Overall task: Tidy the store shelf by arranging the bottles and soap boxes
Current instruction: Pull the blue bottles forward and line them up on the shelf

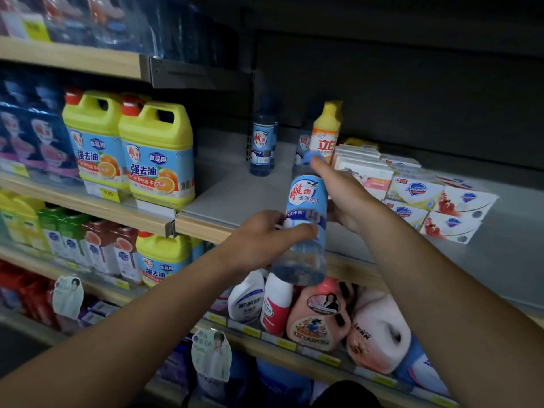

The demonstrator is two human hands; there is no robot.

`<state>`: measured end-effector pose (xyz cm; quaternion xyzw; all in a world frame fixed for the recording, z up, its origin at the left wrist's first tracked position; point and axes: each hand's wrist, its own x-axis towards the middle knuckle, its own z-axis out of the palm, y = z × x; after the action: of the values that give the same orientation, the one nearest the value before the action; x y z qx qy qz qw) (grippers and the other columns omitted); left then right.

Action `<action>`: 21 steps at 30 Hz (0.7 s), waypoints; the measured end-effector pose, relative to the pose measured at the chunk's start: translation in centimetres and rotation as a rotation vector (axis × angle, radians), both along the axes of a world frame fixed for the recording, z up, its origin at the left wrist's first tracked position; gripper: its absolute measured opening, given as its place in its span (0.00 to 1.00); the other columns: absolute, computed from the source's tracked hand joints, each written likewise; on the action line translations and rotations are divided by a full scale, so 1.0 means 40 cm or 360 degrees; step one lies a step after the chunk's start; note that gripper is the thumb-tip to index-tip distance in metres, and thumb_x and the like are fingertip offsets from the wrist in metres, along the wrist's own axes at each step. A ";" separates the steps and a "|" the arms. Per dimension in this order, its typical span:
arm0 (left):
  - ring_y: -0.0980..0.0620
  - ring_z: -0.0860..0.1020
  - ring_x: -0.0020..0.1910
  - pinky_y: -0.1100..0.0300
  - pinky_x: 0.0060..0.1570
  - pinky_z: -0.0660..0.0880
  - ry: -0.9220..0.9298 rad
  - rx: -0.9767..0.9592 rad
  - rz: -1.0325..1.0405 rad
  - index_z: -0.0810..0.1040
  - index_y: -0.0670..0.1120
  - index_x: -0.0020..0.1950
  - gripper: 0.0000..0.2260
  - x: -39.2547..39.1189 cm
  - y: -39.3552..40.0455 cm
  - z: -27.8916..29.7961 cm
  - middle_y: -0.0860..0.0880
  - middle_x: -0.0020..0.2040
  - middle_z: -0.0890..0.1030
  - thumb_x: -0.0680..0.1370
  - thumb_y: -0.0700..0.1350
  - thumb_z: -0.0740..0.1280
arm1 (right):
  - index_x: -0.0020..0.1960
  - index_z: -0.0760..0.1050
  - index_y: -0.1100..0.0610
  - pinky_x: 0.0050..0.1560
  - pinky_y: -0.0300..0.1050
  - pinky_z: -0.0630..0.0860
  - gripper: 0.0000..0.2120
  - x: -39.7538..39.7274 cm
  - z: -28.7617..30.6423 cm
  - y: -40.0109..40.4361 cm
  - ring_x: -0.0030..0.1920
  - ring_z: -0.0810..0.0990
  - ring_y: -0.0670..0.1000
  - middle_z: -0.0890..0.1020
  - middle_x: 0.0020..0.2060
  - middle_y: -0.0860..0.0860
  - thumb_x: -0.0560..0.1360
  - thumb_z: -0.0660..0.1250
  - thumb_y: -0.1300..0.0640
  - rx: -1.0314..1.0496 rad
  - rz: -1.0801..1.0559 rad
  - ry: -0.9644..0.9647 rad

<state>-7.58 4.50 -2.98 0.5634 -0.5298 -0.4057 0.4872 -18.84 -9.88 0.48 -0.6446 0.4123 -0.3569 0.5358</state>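
A clear blue bottle (304, 219) with a light-blue label is held in front of the grey shelf (232, 195). My left hand (259, 240) grips its lower half, thumb across the label. My right hand (344, 198) holds the upper part, with the forefinger up at the blue cap. Further back on the shelf stand a matching blue bottle (263, 145), another one partly hidden (303, 142), and an orange-labelled bottle with a yellow top (325, 134). Stacked soap boxes (412, 195) lie to the right.
Yellow detergent jugs (147, 154) fill the shelf section to the left. The shelf below holds white, red and pink bottles (294, 307). A wooden shelf lip (200, 228) runs under the held bottle. A dark back panel (382, 83) closes off the rear.
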 end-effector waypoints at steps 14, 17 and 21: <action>0.47 0.84 0.44 0.55 0.38 0.81 0.0625 0.0297 -0.0214 0.79 0.41 0.57 0.29 0.015 0.009 -0.018 0.42 0.48 0.85 0.63 0.58 0.72 | 0.67 0.72 0.57 0.50 0.57 0.81 0.29 -0.043 -0.098 0.008 0.52 0.84 0.59 0.83 0.55 0.60 0.71 0.71 0.44 0.0710 0.0372 -0.0525; 0.47 0.84 0.43 0.55 0.42 0.81 0.0730 0.0309 -0.0286 0.80 0.41 0.56 0.25 0.022 0.009 -0.033 0.41 0.49 0.85 0.65 0.54 0.70 | 0.68 0.71 0.60 0.52 0.57 0.81 0.27 -0.054 -0.084 0.016 0.52 0.83 0.60 0.82 0.56 0.61 0.72 0.69 0.51 0.0674 0.0487 -0.0778; 0.46 0.84 0.43 0.52 0.45 0.81 0.0259 -0.0004 -0.0002 0.79 0.49 0.55 0.18 0.017 -0.002 -0.059 0.45 0.47 0.85 0.69 0.55 0.71 | 0.58 0.76 0.55 0.40 0.51 0.83 0.14 -0.036 -0.020 0.029 0.45 0.85 0.53 0.84 0.49 0.54 0.75 0.71 0.51 0.0065 0.0182 -0.0366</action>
<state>-6.91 4.40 -5.35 0.5276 -0.4893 -0.4498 0.5290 -20.26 -8.73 -0.31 -0.6109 0.3178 -0.3888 0.6120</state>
